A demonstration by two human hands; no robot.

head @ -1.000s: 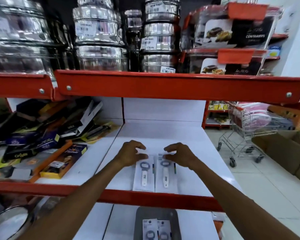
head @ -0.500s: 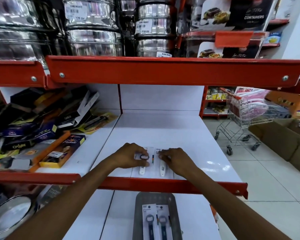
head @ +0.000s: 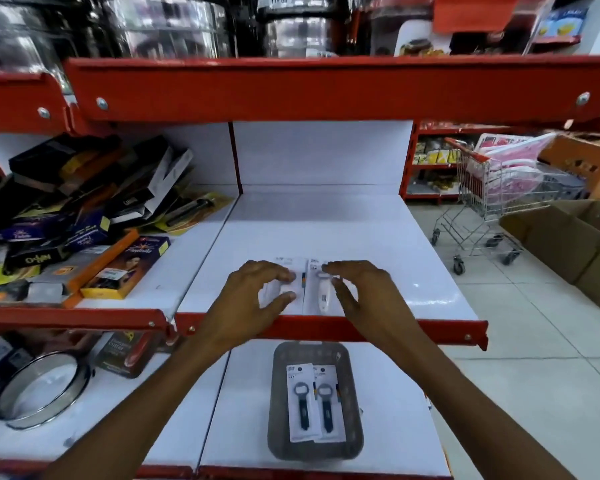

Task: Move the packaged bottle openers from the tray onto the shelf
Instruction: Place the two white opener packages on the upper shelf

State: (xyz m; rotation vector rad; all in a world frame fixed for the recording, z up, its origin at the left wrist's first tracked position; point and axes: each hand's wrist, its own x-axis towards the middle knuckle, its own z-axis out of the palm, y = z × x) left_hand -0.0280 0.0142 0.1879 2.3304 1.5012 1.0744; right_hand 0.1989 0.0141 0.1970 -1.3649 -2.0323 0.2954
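Two packaged bottle openers with white handles lie side by side on the white shelf [head: 326, 223], close to its red front lip. My left hand [head: 253, 299] hovers over the left package [head: 276, 289], fingers and thumb apart. My right hand [head: 364, 292] hovers at the right edge of the right package [head: 324, 296], fingers spread too. On the lower shelf stands a grey tray [head: 281, 355] holding two more packages, both with dark-handled openers [head: 300, 400] [head: 326, 400].
Stacked boxes [head: 84, 220] crowd the shelf bay to the left. A round steel ring [head: 39, 389] lies at the lower left. Steel containers fill the top shelf. On the right, a shopping cart [head: 482, 216] and cardboard boxes [head: 568, 244] stand on the tiled floor.
Both hands slid the two white-handled packages toward the shelf's front edge, then loosened and lifted off them. The view has tilted down, showing more of the tray.
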